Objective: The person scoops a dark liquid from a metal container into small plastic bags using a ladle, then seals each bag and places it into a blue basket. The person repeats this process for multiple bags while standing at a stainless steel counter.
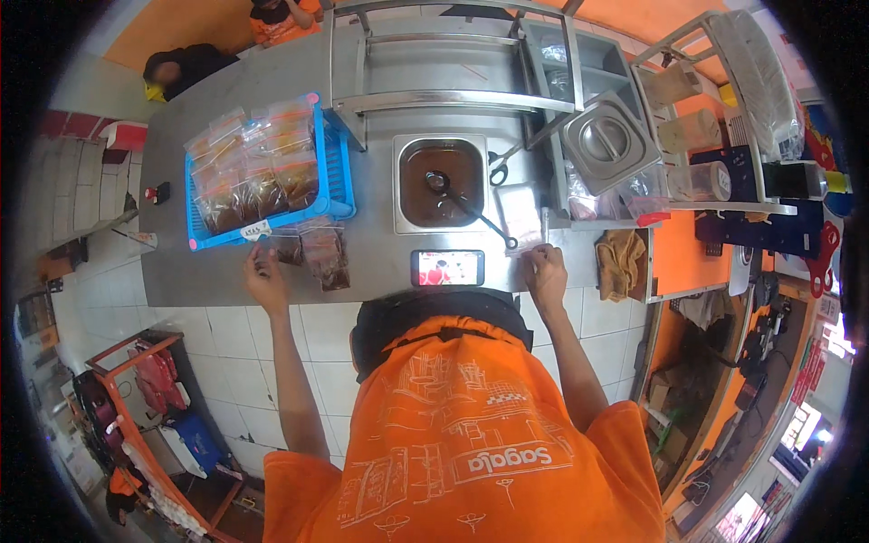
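My left hand (266,279) is at the front of a blue plastic basket (333,203), just below a white label on its rim. Its fingers are loosely curled and apart, with nothing visible in them. Filled zip bags (261,183) with brown contents crowd the basket. Beside that hand, more filled bags (326,254) lie on the steel table. My right hand (545,273) is at the lower right corner of a stack of flat clear plastic bags (519,214). Its fingertips are bunched; whether they pinch a bag is unclear. A black ladle (475,214) rests in a steel pan (441,149) of brown sauce.
A phone (448,268) lies at the table's front edge. Scissors (499,173) lie right of the pan. A steel rack (455,102) stands behind. Rightward are a steel lid (607,144), a grey organizer (590,75) and a brown cloth (620,263). Two people (282,24) sit beyond the table.
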Action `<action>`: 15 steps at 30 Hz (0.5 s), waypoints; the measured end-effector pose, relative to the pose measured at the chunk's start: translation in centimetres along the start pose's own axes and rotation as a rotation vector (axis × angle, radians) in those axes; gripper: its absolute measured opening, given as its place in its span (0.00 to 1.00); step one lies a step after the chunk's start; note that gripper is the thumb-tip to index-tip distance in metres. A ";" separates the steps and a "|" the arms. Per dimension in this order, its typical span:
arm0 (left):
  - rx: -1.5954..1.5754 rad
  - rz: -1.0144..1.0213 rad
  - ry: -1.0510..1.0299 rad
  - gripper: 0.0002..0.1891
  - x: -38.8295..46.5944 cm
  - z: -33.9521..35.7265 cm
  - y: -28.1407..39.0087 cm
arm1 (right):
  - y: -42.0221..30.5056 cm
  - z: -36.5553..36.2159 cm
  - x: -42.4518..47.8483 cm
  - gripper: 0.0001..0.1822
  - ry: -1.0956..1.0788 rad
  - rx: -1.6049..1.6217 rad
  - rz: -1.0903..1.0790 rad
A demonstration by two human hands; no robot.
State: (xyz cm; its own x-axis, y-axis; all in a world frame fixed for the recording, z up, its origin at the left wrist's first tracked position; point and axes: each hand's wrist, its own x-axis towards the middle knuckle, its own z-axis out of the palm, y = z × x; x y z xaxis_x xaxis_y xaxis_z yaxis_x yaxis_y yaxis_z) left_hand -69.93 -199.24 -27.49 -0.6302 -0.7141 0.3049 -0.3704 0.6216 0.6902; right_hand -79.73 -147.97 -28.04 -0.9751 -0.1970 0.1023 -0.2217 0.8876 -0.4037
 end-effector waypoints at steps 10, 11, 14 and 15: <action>-0.192 -0.119 0.015 0.16 -3.8 0.6 6.4 | 1.3 -1.8 0.5 0.09 -0.093 0.103 0.044; -0.203 -0.104 0.026 0.16 -3.9 0.6 6.9 | 1.2 -2.3 0.7 0.10 -0.092 0.129 0.038; -0.233 -0.050 0.042 0.15 -4.3 0.6 8.4 | 0.5 -5.0 1.6 0.13 -0.129 0.204 0.085; -0.241 -0.027 0.035 0.15 -4.5 0.6 9.0 | 0.5 -6.0 1.9 0.13 -0.127 0.273 0.123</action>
State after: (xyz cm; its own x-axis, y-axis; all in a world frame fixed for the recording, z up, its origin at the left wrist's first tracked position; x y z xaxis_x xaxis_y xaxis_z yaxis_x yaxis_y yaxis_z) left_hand -70.82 -190.24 -23.05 -0.5964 -0.7428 0.3042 -0.2106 0.5106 0.8336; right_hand -81.64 -145.38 -22.62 -0.9845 -0.1605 -0.0700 -0.0798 0.7670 -0.6367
